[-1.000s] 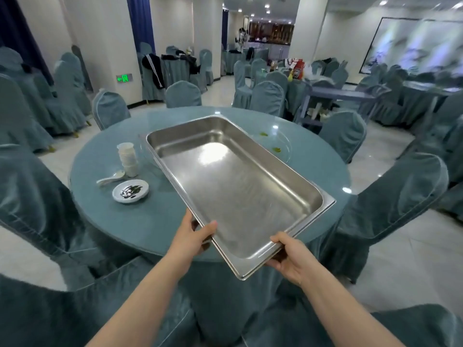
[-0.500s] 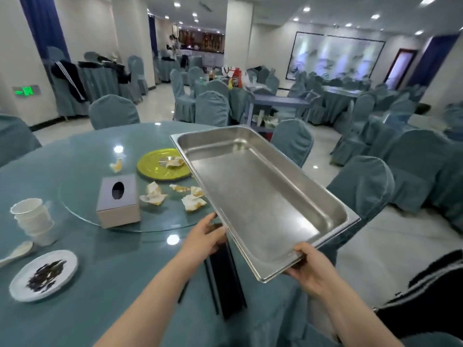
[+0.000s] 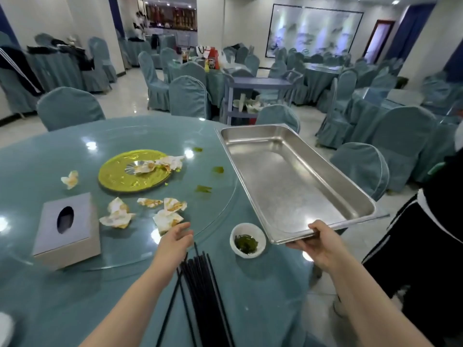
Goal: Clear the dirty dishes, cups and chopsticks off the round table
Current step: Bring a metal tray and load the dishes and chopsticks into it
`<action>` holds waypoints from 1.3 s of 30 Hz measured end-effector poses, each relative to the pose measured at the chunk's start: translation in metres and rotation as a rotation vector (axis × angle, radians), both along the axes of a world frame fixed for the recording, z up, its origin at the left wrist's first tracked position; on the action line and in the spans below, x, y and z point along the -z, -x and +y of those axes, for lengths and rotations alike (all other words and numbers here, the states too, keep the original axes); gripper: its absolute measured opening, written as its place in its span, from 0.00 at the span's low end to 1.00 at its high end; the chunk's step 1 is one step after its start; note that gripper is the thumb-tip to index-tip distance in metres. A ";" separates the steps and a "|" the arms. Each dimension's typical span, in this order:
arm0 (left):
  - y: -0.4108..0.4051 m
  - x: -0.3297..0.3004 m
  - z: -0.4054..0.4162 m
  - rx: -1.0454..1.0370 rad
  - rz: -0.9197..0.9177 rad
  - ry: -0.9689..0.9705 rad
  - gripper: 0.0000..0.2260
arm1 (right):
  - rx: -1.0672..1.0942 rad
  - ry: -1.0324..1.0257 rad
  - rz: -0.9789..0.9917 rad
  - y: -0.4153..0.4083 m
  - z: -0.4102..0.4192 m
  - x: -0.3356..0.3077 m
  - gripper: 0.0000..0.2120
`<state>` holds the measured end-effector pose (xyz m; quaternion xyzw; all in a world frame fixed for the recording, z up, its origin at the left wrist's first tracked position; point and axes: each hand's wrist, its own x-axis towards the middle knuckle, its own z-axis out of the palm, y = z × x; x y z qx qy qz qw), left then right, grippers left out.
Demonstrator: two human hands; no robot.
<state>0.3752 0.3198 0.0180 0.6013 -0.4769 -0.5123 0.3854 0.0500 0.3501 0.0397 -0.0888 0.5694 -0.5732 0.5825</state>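
Head view shows what has just changed: half a second ago both hands carried the steel tray, and now the left hand (image 3: 175, 240) has let go of it and reaches out over the counter (image 3: 45, 156), its fingers (image 3: 184, 230) relaxed and spread, grasping nothing. The right hand (image 3: 317, 242) alone holds the tray (image 3: 293, 181), fingers curled under its near short edge with the thumb on the rim, so that the tray hangs out over the right edge of the counter, empty. The view has also swung, bringing new things into sight: a small white bowl (image 3: 247, 240) with dark green leftovers sits just left of the tray's near corner, and a bundle of black chopsticks (image 3: 200, 291) lies near the person, directly below the left wrist. Farther left lie crumpled napkins (image 3: 117, 214), a grey tissue box (image 3: 66, 227) and a yellow plate (image 3: 135, 171) on the glass turntable (image 3: 220, 196), with green smears beside it. To my judgement the freed hand means collecting is about to begin, with the tray as the bin; nothing has been loaded yet, so the task is at its start. The chopsticks and the bowl are the closest pieces for that hand. Holding a long tray by one end looks unsteady, and added weight at the far end could tip it.
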 end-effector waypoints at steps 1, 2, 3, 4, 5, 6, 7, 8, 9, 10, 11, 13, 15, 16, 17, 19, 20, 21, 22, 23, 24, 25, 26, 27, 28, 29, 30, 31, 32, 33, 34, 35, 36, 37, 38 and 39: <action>0.005 0.003 -0.008 0.000 -0.026 -0.002 0.17 | 0.004 -0.003 -0.005 0.007 -0.011 0.002 0.06; 0.009 0.006 -0.017 -0.001 -0.050 -0.003 0.17 | 0.012 -0.002 -0.008 0.014 -0.021 0.005 0.07; 0.013 0.009 -0.025 0.001 -0.072 -0.005 0.17 | 0.020 -0.001 -0.008 0.020 -0.031 0.008 0.06; 0.017 0.011 -0.031 0.007 -0.091 -0.006 0.17 | 0.028 -0.004 -0.006 0.025 -0.040 0.011 0.06; 0.022 0.013 -0.038 0.012 -0.108 -0.007 0.18 | 0.031 -0.010 0.001 0.031 -0.049 0.015 0.06; 0.026 0.016 -0.045 0.014 -0.126 -0.006 0.17 | 0.029 -0.018 0.007 0.035 -0.058 0.018 0.05; 0.031 0.019 -0.052 0.013 -0.145 -0.003 0.17 | 0.027 -0.026 0.007 0.039 -0.067 0.022 0.05; 0.035 0.022 -0.059 0.007 -0.163 -0.002 0.17 | 0.029 -0.033 -0.003 0.043 -0.075 0.026 0.05; 0.038 0.026 -0.065 0.001 -0.180 -0.003 0.17 | 0.036 -0.040 -0.019 0.046 -0.084 0.032 0.05; 0.041 0.029 -0.070 -0.006 -0.194 -0.004 0.17 | 0.048 -0.044 -0.037 0.049 -0.091 0.036 0.05; 0.043 0.032 -0.075 -0.008 -0.207 -0.005 0.18 | 0.062 -0.050 -0.051 0.051 -0.097 0.041 0.04; 0.047 0.040 -0.085 0.000 -0.230 -0.018 0.18 | 0.078 -0.078 -0.071 0.057 -0.109 0.050 0.04; 0.048 0.048 -0.093 0.005 -0.257 -0.037 0.18 | 0.081 -0.109 -0.086 0.060 -0.116 0.059 0.04; 0.048 0.053 -0.098 0.001 -0.280 -0.051 0.18 | 0.081 -0.120 -0.090 0.062 -0.119 0.064 0.04; 0.048 0.057 -0.104 -0.007 -0.311 -0.067 0.19 | 0.083 -0.124 -0.092 0.064 -0.123 0.069 0.04; 0.046 0.063 -0.116 -0.018 -0.385 -0.098 0.20 | 0.090 -0.122 -0.092 0.065 -0.130 0.077 0.04; 0.046 0.065 -0.123 -0.006 -0.421 -0.106 0.20 | 0.096 -0.124 -0.094 0.065 -0.133 0.081 0.04; 0.046 0.067 -0.129 0.016 -0.452 -0.107 0.21 | 0.103 -0.129 -0.097 0.065 -0.137 0.085 0.04; 0.047 0.070 -0.135 0.042 -0.483 -0.108 0.22 | 0.114 -0.134 -0.105 0.065 -0.140 0.089 0.04; 0.048 0.073 -0.140 0.062 -0.512 -0.105 0.22 | 0.121 -0.135 -0.112 0.065 -0.144 0.092 0.04; 0.049 0.077 -0.146 0.076 -0.537 -0.101 0.22 | 0.129 -0.132 -0.115 0.066 -0.147 0.095 0.04; 0.051 0.081 -0.152 0.086 -0.555 -0.096 0.23 | 0.139 -0.126 -0.113 0.067 -0.152 0.098 0.04; 0.053 0.086 -0.158 0.104 -0.572 -0.094 0.23 | 0.147 -0.124 -0.106 0.068 -0.156 0.101 0.05; 0.056 0.088 -0.163 0.137 -0.583 -0.094 0.24 | 0.152 -0.123 -0.098 0.069 -0.160 0.104 0.06; 0.058 0.091 -0.167 0.184 -0.594 -0.098 0.24 | 0.154 -0.123 -0.093 0.069 -0.164 0.106 0.06; 0.060 0.095 -0.171 0.242 -0.616 -0.102 0.25 | 0.157 -0.124 -0.093 0.068 -0.168 0.109 0.05; 0.061 0.099 -0.174 0.302 -0.647 -0.106 0.25 | 0.162 -0.127 -0.097 0.068 -0.171 0.112 0.04; 0.062 0.104 -0.176 0.355 -0.679 -0.114 0.26 | 0.168 -0.132 -0.106 0.066 -0.175 0.115 0.04; 0.063 0.109 -0.178 0.397 -0.706 -0.125 0.27 | 0.174 -0.134 -0.116 0.065 -0.177 0.117 0.04; 0.063 0.115 -0.177 0.428 -0.724 -0.148 0.28 | 0.180 -0.134 -0.124 0.063 -0.180 0.119 0.03; 0.062 0.120 -0.175 0.451 -0.739 -0.178 0.29 | 0.180 -0.134 -0.131 0.061 -0.182 0.121 0.03; 0.061 0.125 -0.173 0.477 -0.766 -0.200 0.30 | 0.176 -0.137 -0.139 0.058 -0.184 0.123 0.04; 0.060 0.129 -0.171 0.509 -0.810 -0.209 0.31 | 0.166 -0.142 -0.145 0.055 -0.186 0.126 0.04; 0.059 0.133 -0.168 0.540 -0.863 -0.204 0.31 | 0.154 -0.149 -0.151 0.053 -0.188 0.129 0.05; 0.059 0.135 -0.167 0.564 -0.909 -0.190 0.32 | 0.144 -0.157 -0.152 0.050 -0.189 0.132 0.05; 0.058 0.137 -0.168 0.577 -0.938 -0.176 0.32 | 0.135 -0.163 -0.152 0.048 -0.191 0.135 0.06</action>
